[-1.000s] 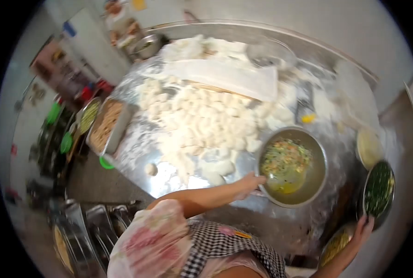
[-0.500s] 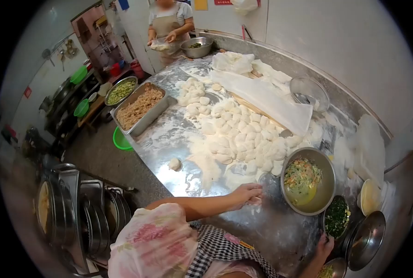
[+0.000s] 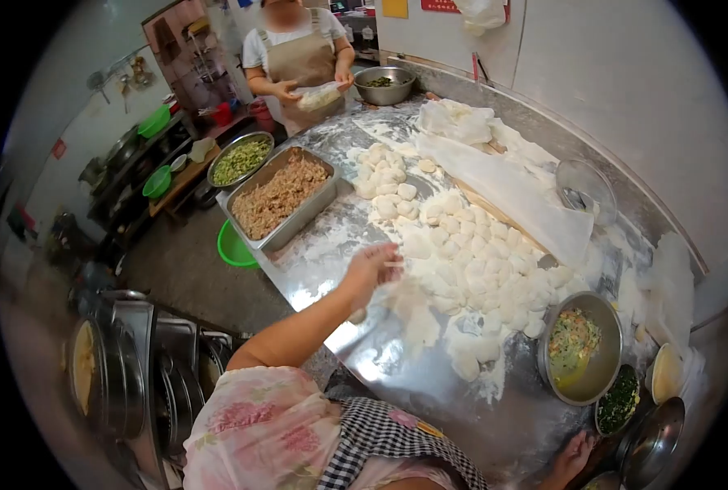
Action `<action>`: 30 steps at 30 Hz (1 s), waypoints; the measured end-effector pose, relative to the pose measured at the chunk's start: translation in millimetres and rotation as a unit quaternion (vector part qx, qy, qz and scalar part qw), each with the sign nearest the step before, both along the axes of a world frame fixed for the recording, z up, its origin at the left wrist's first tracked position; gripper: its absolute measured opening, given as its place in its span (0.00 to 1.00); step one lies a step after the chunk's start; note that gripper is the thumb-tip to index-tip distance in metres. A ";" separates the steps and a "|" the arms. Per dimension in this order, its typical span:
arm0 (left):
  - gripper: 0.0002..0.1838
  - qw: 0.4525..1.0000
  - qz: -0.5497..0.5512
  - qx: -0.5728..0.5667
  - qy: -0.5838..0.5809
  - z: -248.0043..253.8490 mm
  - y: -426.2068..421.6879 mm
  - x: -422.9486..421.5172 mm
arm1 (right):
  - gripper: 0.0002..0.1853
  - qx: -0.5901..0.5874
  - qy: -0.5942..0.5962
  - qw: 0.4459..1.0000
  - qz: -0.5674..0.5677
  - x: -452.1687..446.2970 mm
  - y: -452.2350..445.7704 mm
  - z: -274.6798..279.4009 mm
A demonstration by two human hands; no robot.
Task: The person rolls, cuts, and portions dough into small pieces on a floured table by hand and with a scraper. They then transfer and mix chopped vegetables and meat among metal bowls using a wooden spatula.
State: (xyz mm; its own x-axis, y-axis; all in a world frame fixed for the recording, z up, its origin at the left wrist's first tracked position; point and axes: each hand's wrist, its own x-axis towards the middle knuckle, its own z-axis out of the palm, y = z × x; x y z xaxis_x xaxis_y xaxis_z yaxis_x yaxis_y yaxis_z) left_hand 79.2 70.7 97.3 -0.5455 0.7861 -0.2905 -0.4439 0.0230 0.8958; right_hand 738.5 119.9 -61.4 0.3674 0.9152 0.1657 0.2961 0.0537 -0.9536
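Note:
My left hand (image 3: 373, 268) is raised over the floured metal table (image 3: 397, 367), just left of many flattened white dough pieces (image 3: 470, 245). Its fingers stretch to the right, a little apart, with nothing seen in them. A single dough ball (image 3: 358, 315) shows partly from behind my left forearm. Low at the right, my right hand (image 3: 574, 457) rests near the table's front edge with loosely bent, parted fingers and holds nothing visible. Just beyond it stands a bowl of chopped greens (image 3: 619, 400). A larger metal bowl of mixed filling (image 3: 550, 359) sits further back.
A deep tray of minced filling (image 3: 331, 189) stands at the table's left edge, beside a bowl of chopped green vegetables (image 3: 210, 170). A cloth-covered board (image 3: 511, 192) lies behind the dough. Across the table a person (image 3: 303, 65) holds a clear bag. Stacked pans (image 3: 176, 400) stand at lower left.
My left hand has moved from the table's front up and left toward the tray side. My right hand has drawn slightly down from the greens bowl. The view has shifted.

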 end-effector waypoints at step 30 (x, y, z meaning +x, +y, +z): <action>0.14 0.978 0.078 0.091 -0.171 -7.1 340.3 -426.4 | 0.06 -0.154 0.350 0.884 -0.267 -269.0 -144.9 102.6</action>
